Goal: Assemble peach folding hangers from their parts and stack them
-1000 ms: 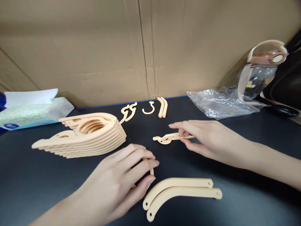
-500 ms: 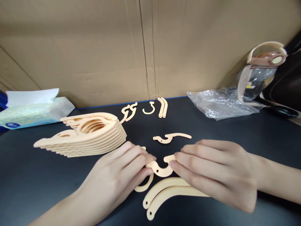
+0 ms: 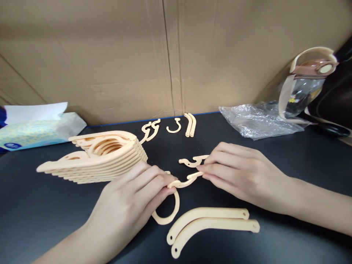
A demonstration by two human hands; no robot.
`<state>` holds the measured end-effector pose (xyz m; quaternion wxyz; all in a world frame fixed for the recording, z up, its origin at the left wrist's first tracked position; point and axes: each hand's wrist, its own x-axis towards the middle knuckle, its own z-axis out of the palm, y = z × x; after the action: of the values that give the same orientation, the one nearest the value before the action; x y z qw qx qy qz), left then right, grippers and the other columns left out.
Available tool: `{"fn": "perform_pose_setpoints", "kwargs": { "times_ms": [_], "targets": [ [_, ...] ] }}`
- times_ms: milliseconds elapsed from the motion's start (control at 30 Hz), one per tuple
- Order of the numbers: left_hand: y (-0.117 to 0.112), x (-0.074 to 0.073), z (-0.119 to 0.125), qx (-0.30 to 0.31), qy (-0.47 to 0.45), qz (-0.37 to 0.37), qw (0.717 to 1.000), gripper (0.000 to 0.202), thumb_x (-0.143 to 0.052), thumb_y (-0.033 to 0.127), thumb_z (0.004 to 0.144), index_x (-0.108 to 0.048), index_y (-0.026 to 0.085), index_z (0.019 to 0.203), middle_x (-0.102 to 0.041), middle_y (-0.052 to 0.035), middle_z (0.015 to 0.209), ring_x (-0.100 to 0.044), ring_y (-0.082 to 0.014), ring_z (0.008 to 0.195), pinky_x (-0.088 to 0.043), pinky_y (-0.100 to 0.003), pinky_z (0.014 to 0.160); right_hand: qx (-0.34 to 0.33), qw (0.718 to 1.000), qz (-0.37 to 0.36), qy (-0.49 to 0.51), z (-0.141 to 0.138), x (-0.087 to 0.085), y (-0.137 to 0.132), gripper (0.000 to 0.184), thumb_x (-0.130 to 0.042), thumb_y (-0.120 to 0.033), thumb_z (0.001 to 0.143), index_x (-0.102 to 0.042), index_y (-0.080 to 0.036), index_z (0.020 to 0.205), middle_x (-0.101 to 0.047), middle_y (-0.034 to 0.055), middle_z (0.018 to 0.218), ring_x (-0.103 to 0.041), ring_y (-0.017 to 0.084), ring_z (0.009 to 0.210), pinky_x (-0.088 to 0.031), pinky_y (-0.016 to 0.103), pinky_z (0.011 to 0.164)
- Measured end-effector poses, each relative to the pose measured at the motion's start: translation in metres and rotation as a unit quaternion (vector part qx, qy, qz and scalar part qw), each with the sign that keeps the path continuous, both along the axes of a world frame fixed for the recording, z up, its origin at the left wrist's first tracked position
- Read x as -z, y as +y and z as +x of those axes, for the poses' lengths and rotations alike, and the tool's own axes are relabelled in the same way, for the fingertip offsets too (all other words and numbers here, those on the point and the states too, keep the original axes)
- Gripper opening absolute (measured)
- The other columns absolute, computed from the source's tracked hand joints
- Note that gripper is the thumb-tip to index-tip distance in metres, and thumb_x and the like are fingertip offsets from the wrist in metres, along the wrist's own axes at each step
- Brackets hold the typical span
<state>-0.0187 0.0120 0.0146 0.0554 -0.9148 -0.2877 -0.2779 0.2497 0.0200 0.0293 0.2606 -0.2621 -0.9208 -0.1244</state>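
My left hand pinches the left end of a cream plastic hanger piece with a curved notch. The other end is between the thumb and fingers of my right hand. A similar notched piece lies just behind it, partly hidden by my right fingers. Below my left fingers lies a cream hanger hook, its upper part partly covered. Two long curved hanger arms, with holes at their ends, rest side by side nearer to me.
A stack of cream folding hangers stands left. Small notched pieces, another hook and short curved arms lie at the back. Tissue pack is far left; crumpled plastic bag and drinking bottle are right.
My right hand has moved up and away from me, uncovering the right ends of the long arms. The held piece has risen and tilted, and my right hand now covers part of the piece behind.
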Motion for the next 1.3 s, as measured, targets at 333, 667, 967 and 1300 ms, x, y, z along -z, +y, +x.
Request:
{"fn": "perform_pose_setpoints", "kwargs": {
  "times_ms": [333,667,967,1300],
  "targets": [
    [-0.001,0.005,-0.001,0.000,-0.028,-0.004,1.000,0.018,-0.047,0.023,0.106,-0.065,0.021,0.106,-0.074,-0.0002,0.100,-0.065,-0.0155,0.084,-0.049,-0.029,0.078,0.004,0.995,0.085,-0.046,-0.004,0.002,-0.006,0.016,-0.057,-0.012,0.098,-0.072,-0.011,0.094,-0.071,0.0042,0.080,-0.061,0.018,0.076,-0.046,0.032,0.062],
    [-0.005,0.002,0.001,-0.033,-0.034,-0.056,0.997,0.030,-0.045,0.038,0.107,-0.053,0.021,0.130,-0.067,-0.0015,0.113,-0.062,-0.0146,0.102,-0.044,-0.023,0.089,0.025,0.997,-0.073,0.005,0.010,0.002,0.014,0.019,-0.057,-0.024,0.100,-0.074,-0.016,0.098,-0.071,0.0047,0.087,-0.060,0.018,0.081,-0.048,0.030,0.072],
    [-0.008,-0.002,0.002,-0.006,-0.008,-0.070,0.998,0.028,-0.043,0.030,0.107,-0.050,0.022,0.132,-0.066,-0.0021,0.112,-0.059,-0.0162,0.104,-0.044,-0.024,0.089,0.047,0.991,-0.126,-0.023,0.020,0.007,0.032,0.018,-0.058,-0.024,0.100,-0.075,-0.018,0.101,-0.070,0.0033,0.089,-0.056,0.018,0.082,-0.041,0.032,0.075],
    [-0.008,-0.002,0.002,0.004,0.013,-0.078,0.997,0.027,-0.039,0.029,0.108,-0.048,0.022,0.132,-0.063,-0.0023,0.116,-0.055,-0.0162,0.110,-0.041,-0.023,0.094,0.041,0.987,-0.151,-0.028,0.021,0.005,0.033,0.016,-0.061,-0.022,0.098,-0.075,-0.020,0.104,-0.069,0.0019,0.090,-0.055,0.018,0.082,-0.036,0.033,0.075]
  ]
}}
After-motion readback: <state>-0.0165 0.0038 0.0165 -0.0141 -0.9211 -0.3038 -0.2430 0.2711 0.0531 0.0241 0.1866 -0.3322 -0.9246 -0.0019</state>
